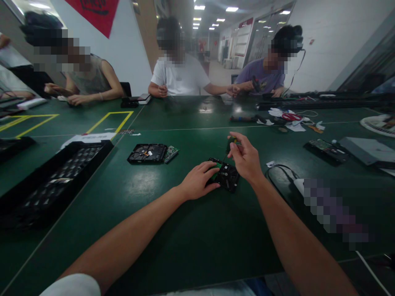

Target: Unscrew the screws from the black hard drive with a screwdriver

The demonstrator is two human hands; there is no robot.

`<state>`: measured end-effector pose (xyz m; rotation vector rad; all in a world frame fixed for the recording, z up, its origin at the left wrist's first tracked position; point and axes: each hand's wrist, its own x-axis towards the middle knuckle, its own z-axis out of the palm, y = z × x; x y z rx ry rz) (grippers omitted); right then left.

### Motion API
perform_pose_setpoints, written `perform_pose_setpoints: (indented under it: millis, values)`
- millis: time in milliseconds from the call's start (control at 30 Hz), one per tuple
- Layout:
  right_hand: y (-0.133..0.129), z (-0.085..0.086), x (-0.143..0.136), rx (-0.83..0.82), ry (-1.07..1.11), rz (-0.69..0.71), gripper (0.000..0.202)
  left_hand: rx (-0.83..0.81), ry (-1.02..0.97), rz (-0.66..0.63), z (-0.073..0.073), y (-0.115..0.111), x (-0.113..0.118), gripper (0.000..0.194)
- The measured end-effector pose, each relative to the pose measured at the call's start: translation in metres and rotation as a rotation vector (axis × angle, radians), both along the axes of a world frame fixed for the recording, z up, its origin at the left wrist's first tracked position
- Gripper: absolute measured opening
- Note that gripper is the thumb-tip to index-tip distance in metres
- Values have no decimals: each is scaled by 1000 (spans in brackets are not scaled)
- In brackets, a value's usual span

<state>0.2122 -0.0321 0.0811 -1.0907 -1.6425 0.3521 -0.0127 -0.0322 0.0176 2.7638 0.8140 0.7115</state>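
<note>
A black hard drive [228, 177] with a green circuit board lies flat on the dark green table, in front of me. My left hand [200, 181] grips it at its left side, thumb at the near edge and fingers over the board. Above its far side, my right hand [243, 156] pinches a screwdriver [231, 144] with a dark handle marked in yellow. The shaft points down toward the board; whether the tip touches a screw is too small to tell. Another hard drive [147, 153] sits farther left, a loose green circuit board [171, 154] against its right side.
A long black tray [101, 149] stands at the left. On the right are another drive [327, 150], a grey box [367, 149] and a black cable [277, 167]. Paper scraps [295, 126] lie farther back. Several people sit across the table [154, 230].
</note>
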Motion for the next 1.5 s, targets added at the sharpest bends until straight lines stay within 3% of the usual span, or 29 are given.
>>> perform_pose_setpoints:
  millis: [233, 367, 667, 900, 1100, 1267, 1500]
  values:
    - [-3, -1, -5, 179, -238, -82, 38, 0, -12, 12, 0, 0, 0, 59]
    - [-3, -6, -5, 103, -191, -42, 43, -18, -24, 41, 1, -2, 0, 62]
    - [-6, -9, -8, 184, -190, -158, 42, -16, -47, 73, 0, -1, 0, 66]
    - [-3, -14, -6, 168, -152, -66, 47, -39, -40, 90, 0, -2, -1, 67]
    - [-4, -13, -6, 207, -164, -137, 45, -93, -85, 133, -5, 1, -2, 80]
    - [0, -19, -4, 167, -114, -70, 48, -106, -92, 160, -7, 3, -3, 81]
    - [-5, -13, -5, 205, -178, -131, 45, -57, -56, 173, -6, 2, -3, 79]
